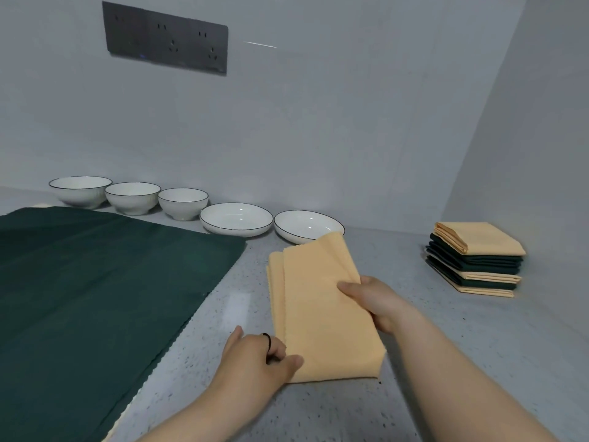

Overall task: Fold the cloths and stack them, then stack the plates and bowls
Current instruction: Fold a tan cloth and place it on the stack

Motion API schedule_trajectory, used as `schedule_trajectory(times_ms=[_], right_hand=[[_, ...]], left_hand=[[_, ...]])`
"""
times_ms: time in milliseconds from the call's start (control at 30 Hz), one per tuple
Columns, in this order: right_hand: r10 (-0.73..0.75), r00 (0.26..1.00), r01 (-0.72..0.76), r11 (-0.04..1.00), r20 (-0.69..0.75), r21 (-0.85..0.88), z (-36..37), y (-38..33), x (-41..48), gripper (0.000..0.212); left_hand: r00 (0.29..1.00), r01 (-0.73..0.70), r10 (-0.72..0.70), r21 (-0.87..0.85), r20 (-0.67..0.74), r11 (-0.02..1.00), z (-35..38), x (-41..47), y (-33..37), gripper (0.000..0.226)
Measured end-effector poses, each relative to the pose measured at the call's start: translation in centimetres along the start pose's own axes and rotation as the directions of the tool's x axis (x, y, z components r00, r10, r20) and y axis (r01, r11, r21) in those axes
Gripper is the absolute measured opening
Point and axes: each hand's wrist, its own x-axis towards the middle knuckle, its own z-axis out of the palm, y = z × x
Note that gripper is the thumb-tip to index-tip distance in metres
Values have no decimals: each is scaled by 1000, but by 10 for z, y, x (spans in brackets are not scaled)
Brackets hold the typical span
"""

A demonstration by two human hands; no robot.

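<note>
A yellow cloth (318, 301), folded into a long strip, lies on the grey counter in front of me. My left hand (258, 355) pinches its near left corner. My right hand (376, 301) grips its right edge near the middle. A large dark green cloth (95, 282) lies spread flat at the left, with a pale cloth edge showing beneath it. A stack of folded yellow and green cloths (475, 260) stands at the right by the side wall. Three white bowls (132, 197) and two white plates (236, 218) line the back wall.
The grey speckled counter (430, 339) meets a back wall and a right side wall. A dark socket panel (165, 38) is mounted high on the back wall. The far end of the yellow cloth touches the right plate (306, 224).
</note>
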Motion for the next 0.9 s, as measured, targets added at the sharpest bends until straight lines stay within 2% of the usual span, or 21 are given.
schedule_trajectory(times_ms=[100, 233, 333, 367, 400, 433, 500, 533, 633, 733, 800, 867, 900], right_hand=[[18, 1000, -17, 997, 18, -74, 3, -1, 6, 7], [55, 998, -54, 977, -1, -208, 8, -4, 17, 19], [59, 998, -60, 937, -14, -345, 12, -12, 24, 30], [48, 999, -47, 926, -8, -375, 14, -14, 26, 30], [33, 999, -29, 920, 3, -392, 16, -15, 28, 29], [18, 1000, -10, 920, 19, -392, 17, -16, 29, 28], [10, 999, 8, 933, 50, -360, 20, -14, 29, 23], [10, 998, 12, 941, 64, -337, 20, -13, 29, 20], [-11, 997, 33, 953, 72, -301, 19, -9, 30, 13], [-54, 997, 67, 933, 47, -352, 20, -7, 34, 21], [-59, 998, 64, 926, 25, -372, 21, -6, 35, 20], [-36, 999, 40, 947, 19, -318, 20, -6, 34, 13], [-3, 1000, 10, 964, 27, -265, 18, -5, 32, 16]], left_hand=[[998, 53, -57, -163, -24, 985, 1, 2, -2, 27], [994, 89, -98, -194, -40, 977, 0, 3, -4, 34], [993, 44, -47, -30, -109, 999, -3, 2, -1, 41], [990, 5, 7, 84, -144, 996, -3, 1, 0, 38], [972, -75, 120, 221, -202, 972, -3, 3, -1, 36], [957, -134, 212, 347, -197, 928, -3, 6, -1, 44], [959, -168, 259, 505, -115, 847, -3, 11, 12, 68], [966, -186, 254, 532, -57, 826, 0, 15, 15, 75], [990, -143, 120, 531, 78, 835, 13, 27, 18, 54], [991, -104, 42, 522, 129, 846, 17, 32, 14, 53], [984, -102, -1, 568, 178, 816, 19, 33, 9, 54], [980, -117, -8, 614, 197, 781, 20, 33, 9, 54], [979, -117, -16, 617, 205, 778, 20, 32, 9, 54]])
